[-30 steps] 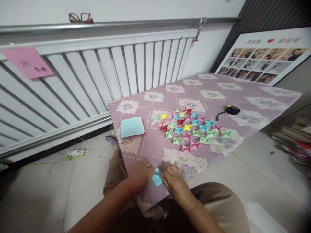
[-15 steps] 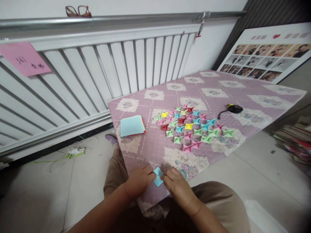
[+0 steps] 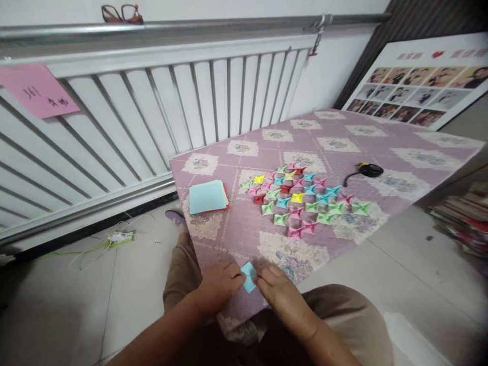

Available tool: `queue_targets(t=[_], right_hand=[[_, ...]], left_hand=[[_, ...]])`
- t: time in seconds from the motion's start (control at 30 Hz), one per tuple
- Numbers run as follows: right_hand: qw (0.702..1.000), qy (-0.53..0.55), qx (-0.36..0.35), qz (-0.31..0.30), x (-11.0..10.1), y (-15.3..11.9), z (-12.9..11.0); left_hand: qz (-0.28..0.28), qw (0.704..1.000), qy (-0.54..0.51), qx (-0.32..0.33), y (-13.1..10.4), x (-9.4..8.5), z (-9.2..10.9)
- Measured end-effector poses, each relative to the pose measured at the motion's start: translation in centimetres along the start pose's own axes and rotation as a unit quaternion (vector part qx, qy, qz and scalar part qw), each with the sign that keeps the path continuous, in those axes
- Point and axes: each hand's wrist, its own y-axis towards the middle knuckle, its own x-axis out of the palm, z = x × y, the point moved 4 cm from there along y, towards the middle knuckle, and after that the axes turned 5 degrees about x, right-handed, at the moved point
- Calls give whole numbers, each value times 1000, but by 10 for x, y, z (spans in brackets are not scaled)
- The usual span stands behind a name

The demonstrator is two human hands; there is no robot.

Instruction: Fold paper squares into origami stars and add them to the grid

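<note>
A small folded square of light blue paper (image 3: 249,277) lies diamond-wise on the near corner of the table, a crease line across its middle. My left hand (image 3: 222,284) grips its left corner with the fingers bent together. From the other side, my right hand (image 3: 277,288) pinches the right corner between thumb and fingers. Past my hands, several small folded paper pieces (image 3: 297,198) in green, pink, blue, red and yellow stand in slanting rows. To their left rests a stack of paper sheets (image 3: 208,197), light blue on top with cream and red edges showing.
A purple flowered cloth (image 3: 238,229) covers the table. On its right lies a black and yellow tape measure (image 3: 370,170). A white radiator (image 3: 198,101) runs along the wall, and a power strip (image 3: 120,238) with cables sits on the floor at left.
Both hands stay at the two corners of the blue paper, nearly still. The whole view has shifted very slightly.
</note>
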Motion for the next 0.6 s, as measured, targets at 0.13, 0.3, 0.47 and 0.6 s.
queue_targets(t=[0.13, 0.3, 0.47, 0.6], right_hand=[[1000, 1, -5, 6, 1, -3, 0], [1000, 5, 4, 4, 1, -7, 0], [999, -5, 30, 29, 3, -20, -3], [996, -26, 68, 52, 11, -33, -5]], left_hand=[[14, 1000, 13, 7, -1, 2, 1], [22, 999, 23, 21, -3, 1, 2], [8, 999, 24, 30, -6, -2, 6], [-18, 999, 36, 22, -9, -2, 12]])
